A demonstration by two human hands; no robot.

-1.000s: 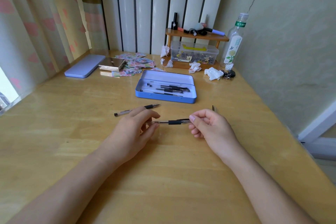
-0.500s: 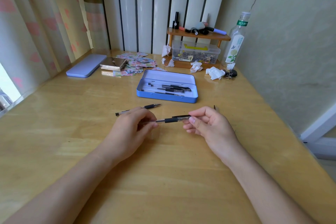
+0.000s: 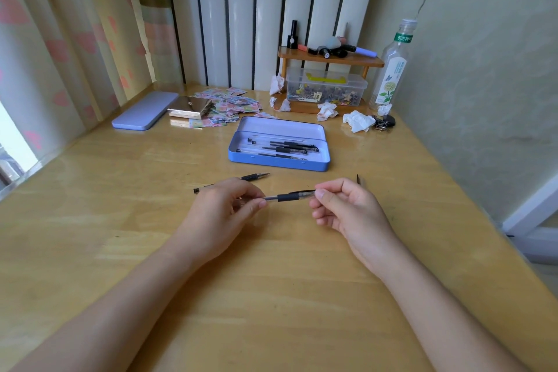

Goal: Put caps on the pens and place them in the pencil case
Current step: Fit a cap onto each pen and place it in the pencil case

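wooden desk (image 3: 126, 220): uncapped pen (image 3: 255, 177) behind left hand (image 3: 222, 208), open pencil case (image 3: 279, 145) beyond.

pencil case (image 3: 279, 161) blue, pale inside. its lid (image 3: 145, 114) lilac. held pen (image 3: 288, 197) clear with black grip. table (image 3: 271, 296) yellow wood grain. curtain (image 3: 54, 39) cream with pink blotches. bottle (image 3: 392, 69) clear, green neck band, flower print.
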